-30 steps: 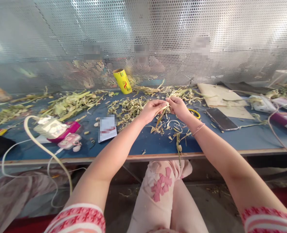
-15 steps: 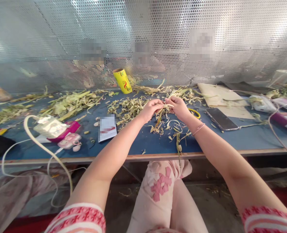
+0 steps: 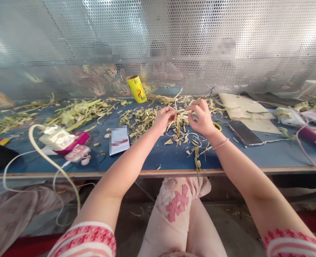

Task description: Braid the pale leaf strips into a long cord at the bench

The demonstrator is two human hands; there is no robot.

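Note:
Over a heap of pale green plant scraps (image 3: 139, 119), my left hand (image 3: 164, 119) is closed in a pinch on a dried plant stalk (image 3: 177, 125), whose yellowish leafy end hangs down. Just to its right, my right hand (image 3: 201, 117) has its fingers curled, thumb and forefinger closed at a thin pale strip (image 3: 184, 111) that runs between the two hands. Its fingertips are partly hidden. Curled peelings and a longer green stem (image 3: 197, 157) lie below the hands, the stem's end hanging over the table edge.
A yellow cardboard tube (image 3: 136, 89) stands tilted at the back. Phones lie on both sides, a dark one (image 3: 245, 132) right and a lit one (image 3: 119, 140) left. A charger with cables (image 3: 60, 139) sits at left. Brown paper (image 3: 243, 106) lies at right; a perforated metal wall (image 3: 158, 32) rises behind.
My right hand has moved up and slightly right, apart from my left hand, and its fingers have lifted. The stalk in my left hand now shows more fully, hanging downward.

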